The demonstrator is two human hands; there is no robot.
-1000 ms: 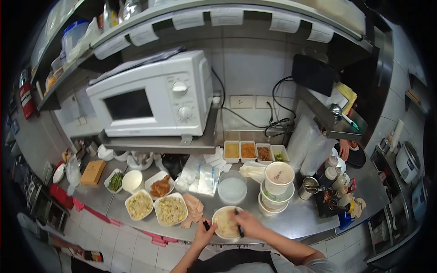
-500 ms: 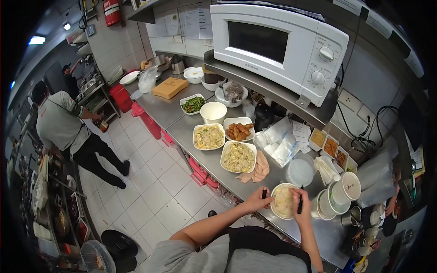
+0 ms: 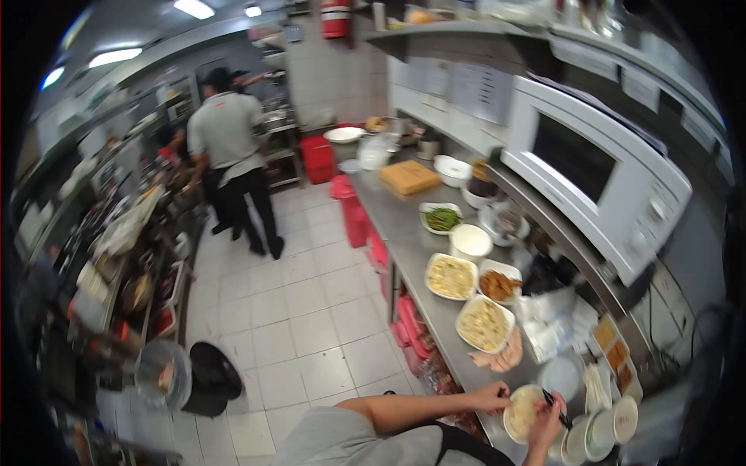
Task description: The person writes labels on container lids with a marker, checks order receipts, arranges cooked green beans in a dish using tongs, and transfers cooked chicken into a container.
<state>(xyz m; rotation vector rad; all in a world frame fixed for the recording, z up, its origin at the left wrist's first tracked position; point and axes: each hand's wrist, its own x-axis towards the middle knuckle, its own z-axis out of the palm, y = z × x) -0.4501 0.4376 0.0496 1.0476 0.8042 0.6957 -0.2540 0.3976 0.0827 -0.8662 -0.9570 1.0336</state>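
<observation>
A round white tub (image 3: 522,419) with pale yellowish contents sits at the counter's front edge, between my hands. My left hand (image 3: 489,398) is closed at the tub's left rim, with a small black piece, apparently a marker cap, in its fingers. My right hand (image 3: 547,426) grips a black marker (image 3: 556,408) over the tub's right side. Clear round lids (image 3: 562,377) lie just beyond the tub. A crumpled peach cloth (image 3: 499,356) and a square bowl of fried rice (image 3: 486,324) are further along the counter.
Another fried rice bowl (image 3: 451,276), fried chicken (image 3: 499,286), green beans (image 3: 441,218) and a cardboard box (image 3: 409,178) line the counter. A microwave (image 3: 594,171) stands on the shelf above. White tubs (image 3: 598,431) are at my right. A co-worker (image 3: 229,147) stands across the aisle.
My view has swung left, so the counter appears further right. The co-worker has moved further down the aisle and faces away. My hands stay at the tub, marker still held.
</observation>
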